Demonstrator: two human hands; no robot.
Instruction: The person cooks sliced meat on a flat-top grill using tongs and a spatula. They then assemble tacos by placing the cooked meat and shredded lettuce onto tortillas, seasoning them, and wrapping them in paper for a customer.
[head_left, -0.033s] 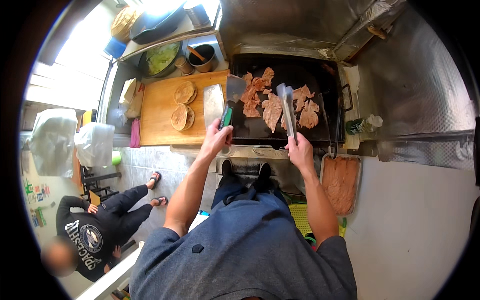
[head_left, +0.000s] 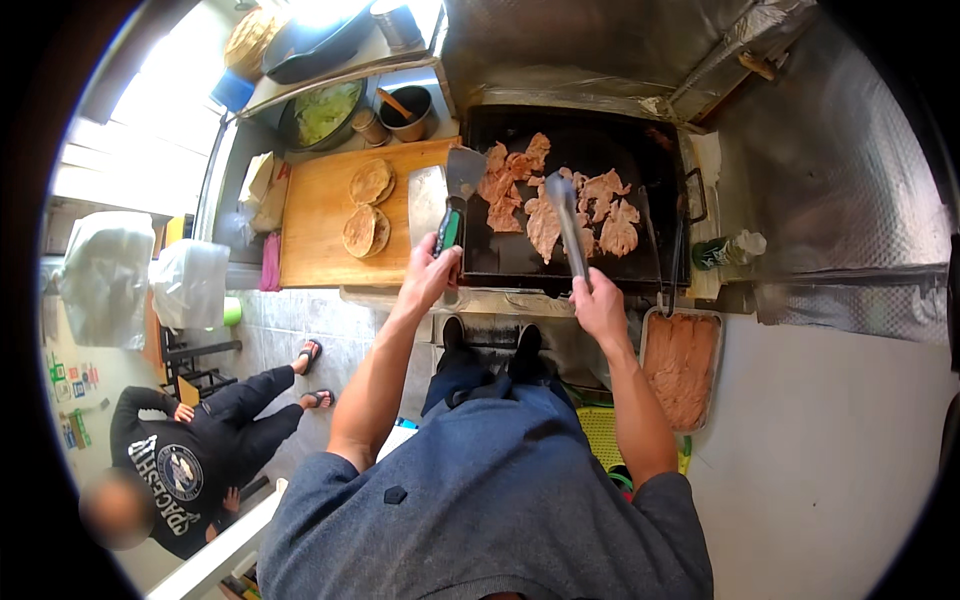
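Observation:
My left hand (head_left: 432, 272) is closed round the green-and-black handle of a spatula (head_left: 466, 172), whose flat blade is over the left edge of the griddle (head_left: 600, 140). A broad metal blade (head_left: 427, 196) rests on the wooden board's right side, close to that handle. In my right hand (head_left: 599, 303) is a pair of metal tongs (head_left: 567, 220); their tips are over the thin meat slices (head_left: 543, 222) in the griddle's middle. More slices (head_left: 619, 228) lie to the right of the tongs. Whether the tongs pinch any meat I cannot tell.
Round flatbreads (head_left: 371, 183) lie on the wooden board (head_left: 315, 200). Behind it are a bowl of chopped greens (head_left: 326, 112) and a dark pot (head_left: 410, 128). A tray of raw meat (head_left: 681, 370) is at my right, below a bottle (head_left: 725, 250). Another person (head_left: 190, 460) sits at left.
The tongs' tips have swung slightly left over the meat. The spatula has shifted a little left, still in my left hand.

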